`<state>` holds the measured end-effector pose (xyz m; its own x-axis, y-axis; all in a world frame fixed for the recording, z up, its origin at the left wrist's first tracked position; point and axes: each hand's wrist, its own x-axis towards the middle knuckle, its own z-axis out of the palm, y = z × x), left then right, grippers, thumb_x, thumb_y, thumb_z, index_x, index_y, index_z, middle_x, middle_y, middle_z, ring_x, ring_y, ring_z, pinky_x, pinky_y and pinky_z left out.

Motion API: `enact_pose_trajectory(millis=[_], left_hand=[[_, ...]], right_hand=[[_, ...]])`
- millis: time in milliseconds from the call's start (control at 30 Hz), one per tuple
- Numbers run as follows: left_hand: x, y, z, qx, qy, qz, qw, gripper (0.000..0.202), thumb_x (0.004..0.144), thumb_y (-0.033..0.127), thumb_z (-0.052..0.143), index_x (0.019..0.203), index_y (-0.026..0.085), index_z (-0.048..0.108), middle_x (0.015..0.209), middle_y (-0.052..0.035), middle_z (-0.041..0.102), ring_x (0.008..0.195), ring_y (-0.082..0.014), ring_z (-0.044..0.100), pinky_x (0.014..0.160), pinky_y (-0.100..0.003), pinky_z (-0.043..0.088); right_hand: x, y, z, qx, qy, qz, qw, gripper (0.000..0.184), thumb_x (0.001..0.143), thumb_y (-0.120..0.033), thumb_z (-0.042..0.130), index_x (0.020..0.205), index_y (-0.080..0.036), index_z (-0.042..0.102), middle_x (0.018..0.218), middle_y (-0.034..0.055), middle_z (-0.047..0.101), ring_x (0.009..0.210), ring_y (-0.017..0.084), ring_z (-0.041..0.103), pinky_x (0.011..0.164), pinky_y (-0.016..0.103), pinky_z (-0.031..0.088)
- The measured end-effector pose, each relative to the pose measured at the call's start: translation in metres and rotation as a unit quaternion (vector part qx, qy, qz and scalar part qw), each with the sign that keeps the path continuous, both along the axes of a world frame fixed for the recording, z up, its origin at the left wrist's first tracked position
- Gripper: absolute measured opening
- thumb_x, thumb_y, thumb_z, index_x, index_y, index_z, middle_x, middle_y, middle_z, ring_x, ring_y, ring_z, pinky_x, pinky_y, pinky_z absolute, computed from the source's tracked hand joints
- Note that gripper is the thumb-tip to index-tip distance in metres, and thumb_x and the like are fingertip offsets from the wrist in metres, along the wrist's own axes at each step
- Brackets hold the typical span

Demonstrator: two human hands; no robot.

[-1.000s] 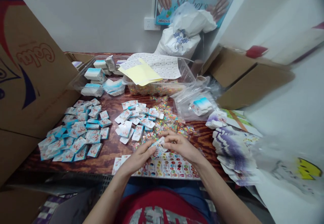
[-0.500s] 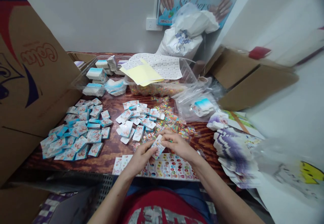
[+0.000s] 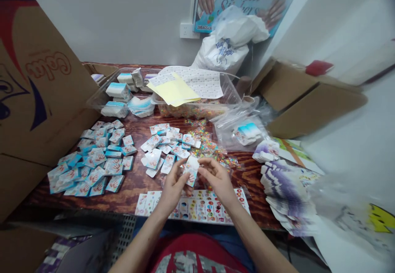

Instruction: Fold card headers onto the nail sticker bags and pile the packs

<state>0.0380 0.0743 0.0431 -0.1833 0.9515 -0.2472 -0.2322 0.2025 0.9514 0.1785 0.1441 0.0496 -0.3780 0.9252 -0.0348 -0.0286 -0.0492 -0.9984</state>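
Observation:
My left hand [image 3: 174, 188] grips a small white-and-blue nail sticker card [image 3: 191, 171] with a red hand print, holding it upright above the wooden table [image 3: 132, 201]. My right hand [image 3: 217, 180] is beside it, fingertips at the card's right edge. Below both hands lies a sheet of round coloured stickers [image 3: 197, 209]. Loose cards [image 3: 160, 149] are scattered just ahead, with shiny small sticker packets [image 3: 210, 151] to their right. A larger spread of blue-edged cards [image 3: 92, 166] covers the table's left part.
A clear tub [image 3: 191, 109] holds colourful packets under yellow and white sheets. Clear trays of stacked cards [image 3: 119, 100] and a plastic bag [image 3: 247, 132] stand behind. Purple-printed cards [image 3: 286, 195] lie right. Cardboard boxes [image 3: 40, 84] flank the table.
The card has turned more upright, and my hands have drawn slightly apart around it. The whole view has shifted a little.

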Motion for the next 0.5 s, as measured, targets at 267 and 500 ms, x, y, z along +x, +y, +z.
enact_pose_trajectory(millis=[267,500], left_hand=[[-0.003,-0.003,0.001,0.005,0.017,-0.055,0.998,0.042,0.085,0.04,0.064,0.122,0.023,0.055,0.087,0.0018,0.055,0.058,-0.0093,0.063,0.054,-0.023,0.058],[-0.008,-0.007,0.007,0.001,0.033,-0.084,0.996,0.037,0.082,0.038,0.066,0.113,0.02,0.057,0.071,0.0058,0.047,0.055,-0.0075,0.056,0.05,-0.02,0.056]], right_hand=[[-0.002,-0.011,-0.009,-0.011,0.025,-0.048,0.998,0.018,0.077,-0.036,0.07,0.079,-0.019,0.063,0.073,-0.0001,0.06,0.067,0.015,0.054,0.061,0.024,0.044],[0.006,-0.013,0.0,0.016,-0.003,-0.003,1.0,0.019,0.082,-0.033,0.065,0.097,-0.021,0.067,0.078,0.0002,0.061,0.069,0.015,0.056,0.062,0.025,0.044]])
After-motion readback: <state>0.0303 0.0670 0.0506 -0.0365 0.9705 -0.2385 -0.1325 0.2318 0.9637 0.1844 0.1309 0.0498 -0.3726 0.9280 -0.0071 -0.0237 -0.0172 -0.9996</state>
